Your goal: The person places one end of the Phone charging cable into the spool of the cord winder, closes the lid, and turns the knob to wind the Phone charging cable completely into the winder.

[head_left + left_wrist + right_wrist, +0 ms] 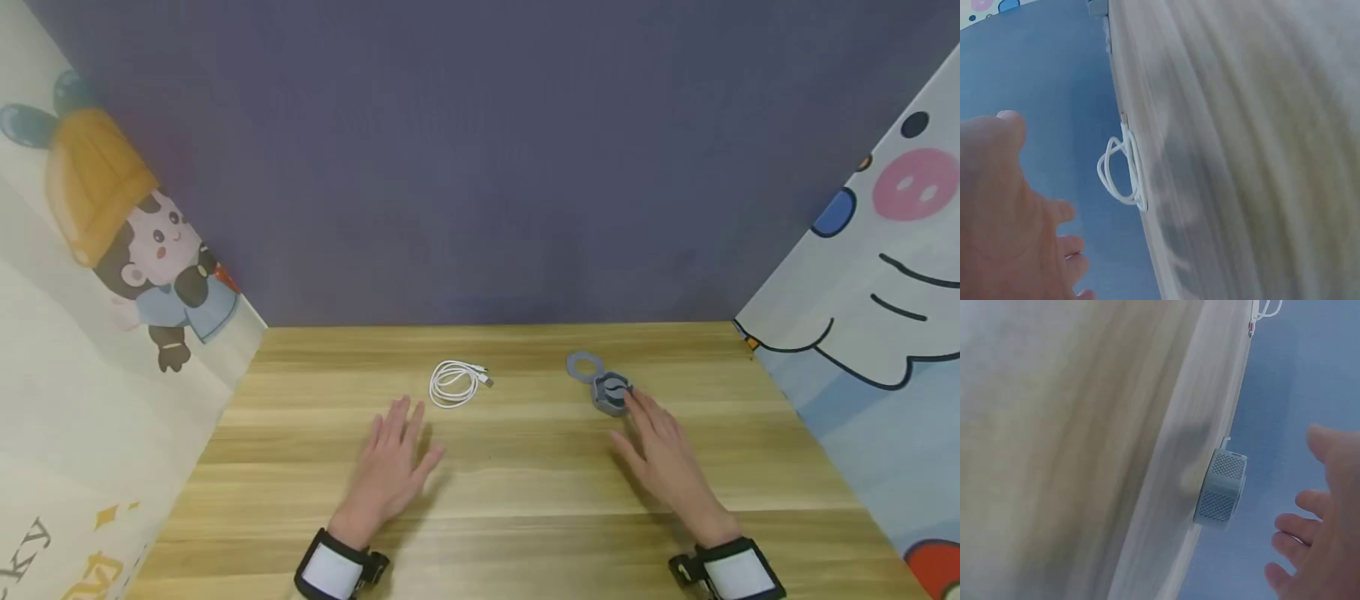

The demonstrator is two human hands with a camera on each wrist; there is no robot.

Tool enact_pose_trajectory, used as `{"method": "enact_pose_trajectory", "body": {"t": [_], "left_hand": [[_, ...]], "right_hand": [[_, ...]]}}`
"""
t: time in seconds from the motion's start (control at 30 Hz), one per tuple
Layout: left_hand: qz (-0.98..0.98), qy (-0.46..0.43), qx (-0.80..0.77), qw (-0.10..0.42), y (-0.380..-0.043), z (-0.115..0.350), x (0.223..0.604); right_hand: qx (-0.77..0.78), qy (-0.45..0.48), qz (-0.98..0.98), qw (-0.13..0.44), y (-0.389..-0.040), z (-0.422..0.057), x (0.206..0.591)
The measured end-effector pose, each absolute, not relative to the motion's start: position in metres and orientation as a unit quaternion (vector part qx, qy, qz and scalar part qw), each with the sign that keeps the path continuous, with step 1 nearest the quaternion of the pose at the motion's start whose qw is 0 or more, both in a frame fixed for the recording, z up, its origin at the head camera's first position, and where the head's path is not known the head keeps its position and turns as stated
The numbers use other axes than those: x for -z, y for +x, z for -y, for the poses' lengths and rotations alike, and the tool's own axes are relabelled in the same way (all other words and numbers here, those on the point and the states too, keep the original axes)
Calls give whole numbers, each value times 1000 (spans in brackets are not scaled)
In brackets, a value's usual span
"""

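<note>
A coiled white USB cable [452,385] lies on the wooden table, its plugs pointing right. My left hand [388,471] hovers in front of it, fingers spread and holding nothing. In the left wrist view, the cable [1137,169] is apart from the fingers. To the right sits a small grey octagonal case [609,400] with a flat ring-shaped flap [585,367] folded out behind it. My right hand [663,454] has its fingers extended, overlapping the case's right edge in the head view. A gap shows between fingers and the textured case [1219,490] in the right wrist view.
The wooden table [495,533] ends at a dark blue-grey back panel [495,167]. Cartoon-printed side panels stand at left [112,400] and right [847,308]. Each wrist wears a black strap with a white pad.
</note>
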State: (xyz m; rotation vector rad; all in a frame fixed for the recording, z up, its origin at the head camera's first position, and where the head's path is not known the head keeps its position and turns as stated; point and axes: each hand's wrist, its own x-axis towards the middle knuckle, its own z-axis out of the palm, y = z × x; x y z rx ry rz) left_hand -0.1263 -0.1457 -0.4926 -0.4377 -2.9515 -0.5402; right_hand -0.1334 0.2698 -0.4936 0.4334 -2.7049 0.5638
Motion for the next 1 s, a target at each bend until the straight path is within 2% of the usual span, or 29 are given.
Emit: {"method": "enact_pose_trajectory", "body": {"t": [0.2, 0.53, 1.0], "left_hand": [[970, -161, 181, 23, -125, 138, 492], [962, -190, 195, 8, -124, 131, 494], [957, -217, 193, -7, -119, 121, 500]], "right_hand": [[-204, 163, 953, 153, -153, -276, 493], [-252, 215, 937, 108, -191, -296, 503], [-344, 186, 920, 31, -208, -309, 512]]}}
